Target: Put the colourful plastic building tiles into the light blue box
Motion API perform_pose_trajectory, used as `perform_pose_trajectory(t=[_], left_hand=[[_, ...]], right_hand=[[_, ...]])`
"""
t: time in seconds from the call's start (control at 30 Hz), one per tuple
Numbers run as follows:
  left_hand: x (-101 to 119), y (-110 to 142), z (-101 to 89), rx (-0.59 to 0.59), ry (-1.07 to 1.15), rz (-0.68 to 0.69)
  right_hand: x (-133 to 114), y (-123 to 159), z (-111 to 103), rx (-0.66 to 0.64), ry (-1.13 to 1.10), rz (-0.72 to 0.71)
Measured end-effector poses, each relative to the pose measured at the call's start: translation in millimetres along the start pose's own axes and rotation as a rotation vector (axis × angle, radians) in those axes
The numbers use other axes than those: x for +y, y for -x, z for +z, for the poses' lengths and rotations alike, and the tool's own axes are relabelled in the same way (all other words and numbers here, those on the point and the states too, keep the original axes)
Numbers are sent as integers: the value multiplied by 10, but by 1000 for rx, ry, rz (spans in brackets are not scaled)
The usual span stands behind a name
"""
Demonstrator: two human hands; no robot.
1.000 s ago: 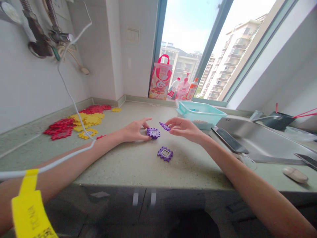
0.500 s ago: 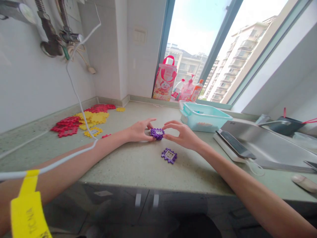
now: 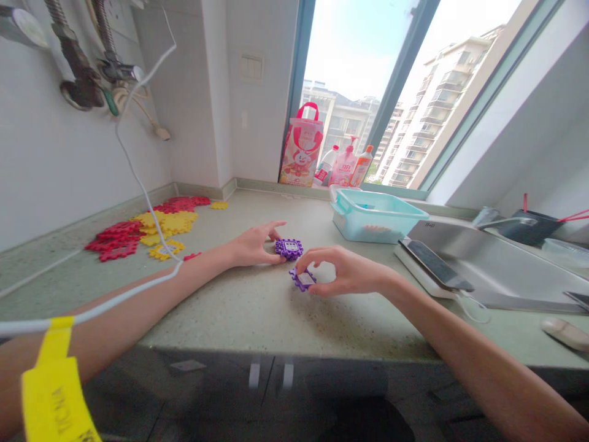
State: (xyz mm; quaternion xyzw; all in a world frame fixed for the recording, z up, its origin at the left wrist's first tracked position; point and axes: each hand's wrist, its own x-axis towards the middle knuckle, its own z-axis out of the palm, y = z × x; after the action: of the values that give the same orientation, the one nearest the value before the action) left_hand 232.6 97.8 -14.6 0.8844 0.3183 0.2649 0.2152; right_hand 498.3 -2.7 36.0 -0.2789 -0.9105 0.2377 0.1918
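My left hand [image 3: 256,245] is around the left side of a small stack of purple interlocking puzzle tiles [image 3: 289,247] on the counter, its thumb at the near side and its index finger stretched past the back. A label with dark markings shows on the top tile. Just in front of the stack, my right hand [image 3: 343,271] pinches a single purple puzzle tile [image 3: 304,280] between thumb and fingers. That tile has a pale label and looks slightly raised; its right edge is partly hidden by the fingers.
Red tiles [image 3: 115,238] and yellow tiles [image 3: 172,222] lie piled at the left. A white cable [image 3: 143,178] hangs across my left arm. Behind my right hand stands a turquoise bin [image 3: 375,215]; a phone [image 3: 435,264] lies beside the sink [image 3: 497,264].
My right hand has moved from the stack toward me and taken hold of the single purple tile, which has shifted slightly left and up. My left hand stays at the stack.
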Motion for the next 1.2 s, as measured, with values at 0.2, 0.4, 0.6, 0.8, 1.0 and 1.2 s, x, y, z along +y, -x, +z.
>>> perform_pose_trajectory(t=[0.2,0.4,0.6,0.8,1.0,1.2], left_hand=[[108,3,8,-24,-23,-3],[107,-1,15,-19,-6,14],[91,4,25,-11,25,45],[121,25,2,-22,-7,35],[227,49,-15,-19,-54,19],[223,57,-5,-11,-116,33]], right_hand=[[56,-71,-24,566,242,-84],[216,-164,97,536,287,-24],[378,-211,215,287,245,14],[456,-214,240,262,128,98],[519,-219,246,268,-18,69],[550,-172,212,235,2,87]])
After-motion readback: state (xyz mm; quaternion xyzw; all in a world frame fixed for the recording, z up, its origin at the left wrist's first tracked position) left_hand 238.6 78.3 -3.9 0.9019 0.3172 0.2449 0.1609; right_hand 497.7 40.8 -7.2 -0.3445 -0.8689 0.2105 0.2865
